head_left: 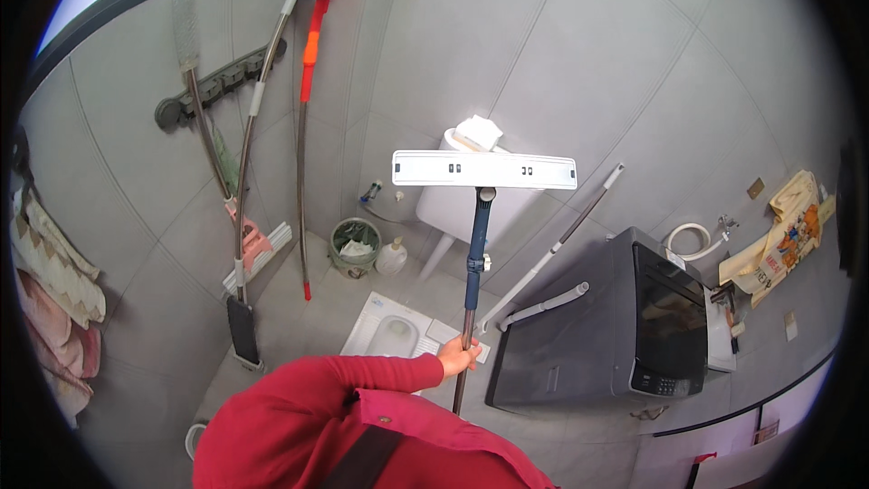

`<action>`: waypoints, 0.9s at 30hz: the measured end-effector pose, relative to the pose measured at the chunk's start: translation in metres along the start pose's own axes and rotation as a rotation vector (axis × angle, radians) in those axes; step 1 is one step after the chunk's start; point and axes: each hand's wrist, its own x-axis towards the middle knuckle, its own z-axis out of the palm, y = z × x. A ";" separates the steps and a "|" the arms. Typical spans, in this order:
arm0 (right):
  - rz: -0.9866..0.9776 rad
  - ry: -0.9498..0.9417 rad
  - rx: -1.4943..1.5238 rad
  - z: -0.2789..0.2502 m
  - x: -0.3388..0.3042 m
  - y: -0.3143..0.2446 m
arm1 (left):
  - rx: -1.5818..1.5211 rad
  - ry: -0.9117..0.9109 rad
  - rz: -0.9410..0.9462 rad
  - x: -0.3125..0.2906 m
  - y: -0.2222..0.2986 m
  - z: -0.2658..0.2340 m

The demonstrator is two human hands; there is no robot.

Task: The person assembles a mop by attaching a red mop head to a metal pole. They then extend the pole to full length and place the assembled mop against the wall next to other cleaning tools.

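My left hand (458, 358) is wrapped round the metal pole of a flat mop (475, 263), below its dark blue section. The mop is held head up, its long white plate (543, 172) lying crosswise at the top with no cloth visible on it. Behind the plate is a white cistern (433, 210), partly hidden, with a pack of white tissue (478, 132) on top. Below the hand, the pole runs down behind my red jacket, so its lower end is hidden. My right hand is out of view.
A squat toilet (391, 333) is set in the floor, near a bin (355, 249) and white bottle (391, 257). A dark washing machine (588, 344) stands right, a white-ended pole (552, 254) beside it. Several mops and a red squeegee (310, 54) line the left wall; towels (54, 254) hang far left.
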 end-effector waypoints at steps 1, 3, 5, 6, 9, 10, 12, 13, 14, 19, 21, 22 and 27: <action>-0.007 0.017 -0.012 0.000 -0.001 0.000 | -0.008 0.002 -0.009 0.004 -0.005 -0.001; -0.011 0.032 -0.032 -0.001 -0.006 0.003 | -0.015 0.011 -0.025 0.004 -0.007 -0.001; -0.018 0.042 -0.047 -0.002 -0.008 0.005 | -0.036 -0.003 -0.029 0.005 -0.011 -0.002; -0.018 0.045 -0.053 -0.003 -0.008 0.005 | -0.046 -0.013 -0.028 0.003 -0.007 -0.002; -0.021 0.058 -0.069 -0.006 -0.012 0.009 | -0.073 -0.012 -0.109 -0.008 0.009 0.001; -0.020 0.060 -0.074 -0.007 -0.013 0.009 | -0.078 -0.006 -0.136 -0.010 0.013 0.002; -0.023 0.064 -0.086 -0.008 -0.015 0.011 | -0.070 -0.017 -0.149 -0.010 0.014 0.002; -0.022 0.066 -0.093 -0.010 -0.017 0.011 | -0.065 -0.022 -0.155 -0.010 0.013 0.002; -0.024 0.067 -0.098 -0.011 -0.018 0.012 | -0.070 -0.030 -0.160 -0.009 0.012 0.002; -0.032 0.076 -0.114 -0.013 -0.022 0.014 | -0.103 -0.041 -0.191 -0.011 0.020 0.001; -0.036 0.078 -0.120 -0.014 -0.023 0.014 | 0.016 0.089 -0.046 -0.017 0.039 0.000; -0.037 0.079 -0.125 -0.014 -0.023 0.014 | 0.076 0.155 0.027 -0.019 0.046 0.001; -0.048 0.083 -0.144 -0.017 -0.026 0.015 | -0.224 0.199 -0.074 0.005 0.038 -0.016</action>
